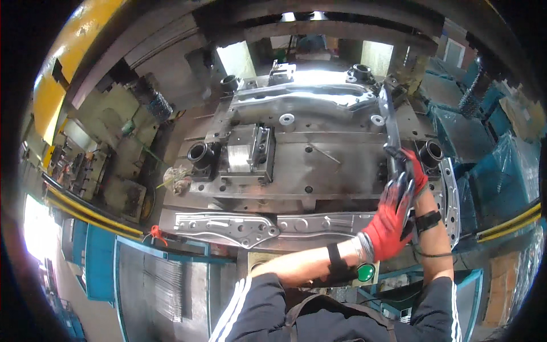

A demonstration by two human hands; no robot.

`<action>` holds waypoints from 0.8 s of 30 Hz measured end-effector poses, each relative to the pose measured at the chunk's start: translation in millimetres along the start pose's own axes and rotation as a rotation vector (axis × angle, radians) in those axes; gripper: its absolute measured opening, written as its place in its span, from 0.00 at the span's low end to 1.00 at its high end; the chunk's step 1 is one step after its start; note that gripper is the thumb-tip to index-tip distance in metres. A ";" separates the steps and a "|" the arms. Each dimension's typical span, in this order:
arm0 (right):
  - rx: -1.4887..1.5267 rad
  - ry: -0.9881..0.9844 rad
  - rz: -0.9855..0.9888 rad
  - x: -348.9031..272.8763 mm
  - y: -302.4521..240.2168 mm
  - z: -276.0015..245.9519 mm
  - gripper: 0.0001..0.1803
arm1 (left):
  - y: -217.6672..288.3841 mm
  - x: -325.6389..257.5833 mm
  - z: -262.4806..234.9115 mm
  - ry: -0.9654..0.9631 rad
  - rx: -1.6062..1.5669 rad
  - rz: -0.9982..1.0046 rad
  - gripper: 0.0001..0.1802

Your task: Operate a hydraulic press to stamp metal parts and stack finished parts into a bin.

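Both red-gloved hands meet at the near end of the long curved grey sheet-metal stamping (364, 100), which lies on the steel press die (319, 159) beside the black guide bushing (431, 153). The right hand (413, 168) has its fingers closed on that end, while the left hand (390, 219) rests beside it with fingers loosely spread. The person would do well to keep the grip firm and lift evenly, so the thin panel does not twist or snag on the die.

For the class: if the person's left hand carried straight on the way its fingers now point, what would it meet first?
Probably the right hand, just beyond the left hand and gripping the long curved metal part. Depth between the two hands is unclear.
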State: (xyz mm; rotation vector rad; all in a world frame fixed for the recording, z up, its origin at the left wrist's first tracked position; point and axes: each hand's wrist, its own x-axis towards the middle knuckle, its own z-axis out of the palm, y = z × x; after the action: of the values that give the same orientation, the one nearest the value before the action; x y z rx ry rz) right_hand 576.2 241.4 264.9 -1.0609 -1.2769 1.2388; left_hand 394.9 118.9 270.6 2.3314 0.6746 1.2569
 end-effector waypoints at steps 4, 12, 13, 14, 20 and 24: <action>0.035 0.082 0.005 -7.8 -7.8 -4.1 0.12 | -41.5 88.6 -85.4 -0.050 0.014 -0.023 0.47; 0.339 0.236 0.222 -13.3 -48.1 39.1 0.08 | -227.2 221.4 -183.4 -0.632 1.131 -0.430 0.26; 0.232 0.252 0.278 -10.6 -54.6 48.2 0.08 | -259.1 207.5 -190.6 -0.497 1.186 -0.401 0.25; 0.236 0.229 0.277 -5.3 -54.7 52.4 0.08 | -283.8 198.9 -197.0 -0.363 1.234 -0.365 0.24; 0.009 0.207 0.032 -2.3 -11.5 -0.7 0.12 | -206.8 220.8 -212.4 -0.507 1.076 -0.432 0.37; 0.362 0.391 0.174 0.9 5.6 -14.2 0.15 | -167.1 165.4 -230.3 -0.286 1.323 -0.190 0.35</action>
State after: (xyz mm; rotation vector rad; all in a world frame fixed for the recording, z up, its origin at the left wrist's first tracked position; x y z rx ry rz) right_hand 589.9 244.0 258.7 -1.0937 -0.6454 1.2568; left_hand 241.1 377.5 403.8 3.1347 1.9698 0.2839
